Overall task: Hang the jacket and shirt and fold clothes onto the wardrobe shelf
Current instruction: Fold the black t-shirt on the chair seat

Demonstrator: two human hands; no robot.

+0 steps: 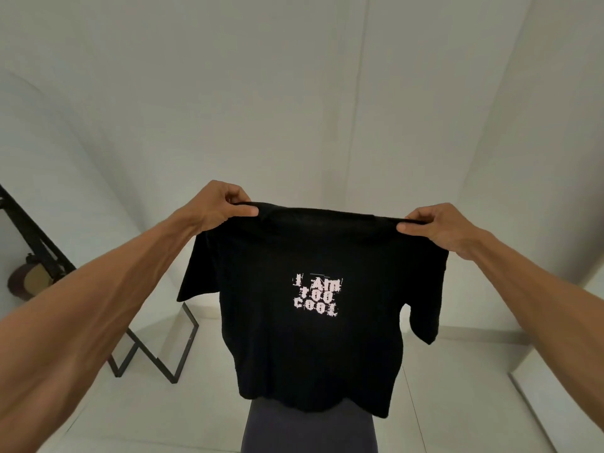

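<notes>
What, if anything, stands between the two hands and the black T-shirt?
Nothing visible. The left hand and the right hand each pinch a shoulder of the T-shirt directly, and it hangs free in front of the person. No wardrobe shelf shows in this view, so the path to it cannot be judged.

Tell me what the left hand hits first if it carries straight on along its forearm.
Probably the pale wall ahead. The left hand, pinching a shoulder of the black T-shirt, points forward and nothing else shows in that line, though depth is hard to judge.
</notes>
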